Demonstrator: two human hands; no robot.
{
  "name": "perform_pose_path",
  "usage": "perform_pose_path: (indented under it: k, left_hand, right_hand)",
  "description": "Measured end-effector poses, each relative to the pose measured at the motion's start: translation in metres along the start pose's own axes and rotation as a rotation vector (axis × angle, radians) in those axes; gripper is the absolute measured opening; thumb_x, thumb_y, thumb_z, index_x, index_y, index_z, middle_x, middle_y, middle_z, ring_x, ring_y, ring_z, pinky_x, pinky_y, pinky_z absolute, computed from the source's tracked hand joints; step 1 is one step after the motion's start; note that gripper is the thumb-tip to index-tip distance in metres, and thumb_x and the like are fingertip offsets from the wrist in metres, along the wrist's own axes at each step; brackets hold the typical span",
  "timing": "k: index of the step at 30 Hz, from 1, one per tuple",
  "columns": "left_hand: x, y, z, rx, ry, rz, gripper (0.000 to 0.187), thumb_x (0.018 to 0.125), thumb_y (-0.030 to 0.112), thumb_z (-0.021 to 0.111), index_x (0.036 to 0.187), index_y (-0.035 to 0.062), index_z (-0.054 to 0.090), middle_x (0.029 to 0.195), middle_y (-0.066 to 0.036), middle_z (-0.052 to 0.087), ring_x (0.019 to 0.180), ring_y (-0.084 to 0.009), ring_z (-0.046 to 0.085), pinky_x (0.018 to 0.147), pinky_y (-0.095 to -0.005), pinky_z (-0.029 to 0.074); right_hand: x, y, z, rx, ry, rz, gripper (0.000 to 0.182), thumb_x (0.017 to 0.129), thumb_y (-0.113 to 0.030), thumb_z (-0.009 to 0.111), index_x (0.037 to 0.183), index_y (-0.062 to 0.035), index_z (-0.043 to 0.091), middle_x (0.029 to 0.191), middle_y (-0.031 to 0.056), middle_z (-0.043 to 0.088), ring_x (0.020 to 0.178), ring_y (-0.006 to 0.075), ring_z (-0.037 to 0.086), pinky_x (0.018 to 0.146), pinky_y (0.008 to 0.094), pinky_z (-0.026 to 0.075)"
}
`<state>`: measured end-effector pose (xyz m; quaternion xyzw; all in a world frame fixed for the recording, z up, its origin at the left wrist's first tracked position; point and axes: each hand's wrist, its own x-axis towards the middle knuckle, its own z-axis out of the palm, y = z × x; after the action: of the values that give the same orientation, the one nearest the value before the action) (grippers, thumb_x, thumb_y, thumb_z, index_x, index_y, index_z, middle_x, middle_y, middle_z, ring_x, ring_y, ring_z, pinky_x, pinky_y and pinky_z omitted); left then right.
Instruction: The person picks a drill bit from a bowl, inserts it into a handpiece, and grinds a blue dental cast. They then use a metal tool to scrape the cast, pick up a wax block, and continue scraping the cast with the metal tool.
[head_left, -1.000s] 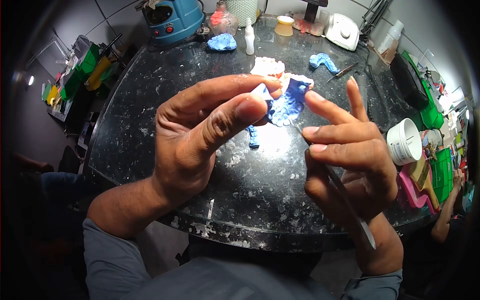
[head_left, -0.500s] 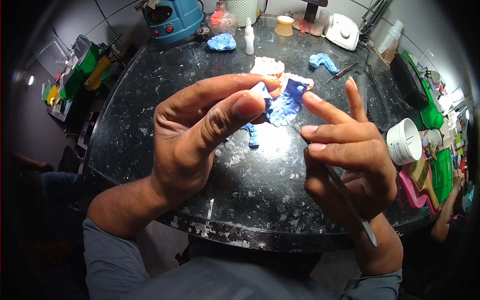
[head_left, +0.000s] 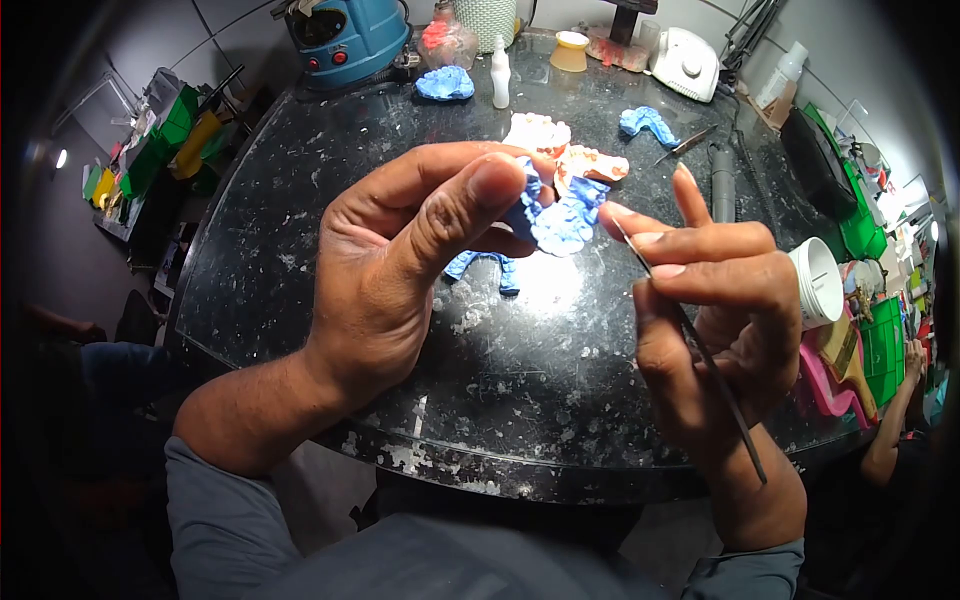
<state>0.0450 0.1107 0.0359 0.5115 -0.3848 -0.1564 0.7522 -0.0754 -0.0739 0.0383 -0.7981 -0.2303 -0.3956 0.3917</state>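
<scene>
Between the thumb and fingers of my left hand (head_left: 400, 240) is a blue dental model (head_left: 565, 222), raised above the table. My right hand (head_left: 715, 310) grips a thin metal tool (head_left: 712, 370) like a pen, its tip just right of the blue model. Whether my right fingertips touch the model is unclear. Behind it on the table lie pinkish-white dental models (head_left: 540, 132). A curved blue piece (head_left: 508, 272) rests on the table beneath, partly hidden by my left hand.
The black table (head_left: 520, 400) bears another blue arch (head_left: 648, 124), a blue lump (head_left: 444, 84), a white bottle (head_left: 500, 72) and a blue machine (head_left: 350, 40). At the right are a white tub (head_left: 820, 282) and a pink tray (head_left: 830, 385). Another person's arm (head_left: 896, 420) shows far right.
The blue model has turned in my left hand. My right hand has shifted slightly right, and the tool tip now points up beside the model, away from its lower edge.
</scene>
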Motion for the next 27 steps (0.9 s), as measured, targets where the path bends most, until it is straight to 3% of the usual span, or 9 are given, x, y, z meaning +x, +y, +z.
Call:
perform_pose_path:
  k: [8,13,17,20,23,27]
  left_hand:
    - [0.002,0.002,0.003,0.023,0.031,-0.021,0.046,0.100,0.039,0.054,0.117,-0.0028,0.062,0.109,-0.012,0.068,0.100,-0.0147,0.067,0.086,-0.0301,0.057]
    - [0.001,0.002,0.004,-0.033,0.063,-0.103,0.048,0.101,0.039,0.052,0.119,-0.0044,0.060,0.106,-0.012,0.068,0.091,-0.0144,0.070,0.079,-0.0296,0.060]
    - [0.003,0.006,0.011,-0.086,0.097,-0.133,0.047,0.103,0.037,0.049,0.122,-0.0052,0.057,0.102,-0.012,0.069,0.087,-0.0145,0.070,0.076,-0.0278,0.061]
    - [0.008,0.010,0.013,-0.191,0.114,-0.237,0.045,0.105,0.032,0.046,0.127,-0.0062,0.054,0.100,-0.012,0.068,0.088,-0.0143,0.070,0.075,-0.0237,0.062]
    - [0.008,0.006,0.005,-0.460,0.082,-0.481,0.042,0.105,0.027,0.045,0.130,-0.0071,0.051,0.103,-0.012,0.066,0.088,-0.0146,0.070,0.073,-0.0181,0.061]
    - [0.006,-0.004,0.000,-0.491,0.078,-0.548,0.042,0.105,0.027,0.045,0.128,-0.0074,0.052,0.106,-0.014,0.065,0.092,-0.0158,0.069,0.077,-0.0196,0.061]
  right_hand:
    - [0.001,-0.003,-0.006,-0.141,0.013,0.060,0.024,0.084,0.013,0.054,0.104,-0.0006,0.049,0.106,0.0170,0.060,0.106,0.0328,0.067,0.118,0.0521,0.025]
    - [-0.002,-0.001,0.000,0.028,0.041,0.014,0.021,0.087,0.011,0.054,0.104,0.0001,0.048,0.107,0.0186,0.058,0.107,0.0355,0.066,0.114,0.0529,0.034]
    - [-0.002,-0.002,0.000,0.040,0.035,0.035,0.022,0.086,0.012,0.054,0.104,-0.0003,0.048,0.109,0.0188,0.057,0.107,0.0368,0.066,0.113,0.0537,0.034]
    - [-0.003,-0.001,0.000,0.026,0.022,0.053,0.024,0.086,0.013,0.054,0.105,-0.0007,0.049,0.110,0.0185,0.057,0.108,0.0371,0.065,0.113,0.0529,0.034]
    - [-0.003,-0.001,0.000,0.023,0.007,0.054,0.025,0.086,0.014,0.054,0.105,-0.0008,0.049,0.110,0.0184,0.057,0.109,0.0374,0.065,0.113,0.0522,0.034]
    - [-0.003,-0.001,-0.001,0.015,0.011,0.056,0.025,0.086,0.013,0.055,0.106,-0.0004,0.049,0.110,0.0180,0.057,0.109,0.0368,0.065,0.113,0.0514,0.034]
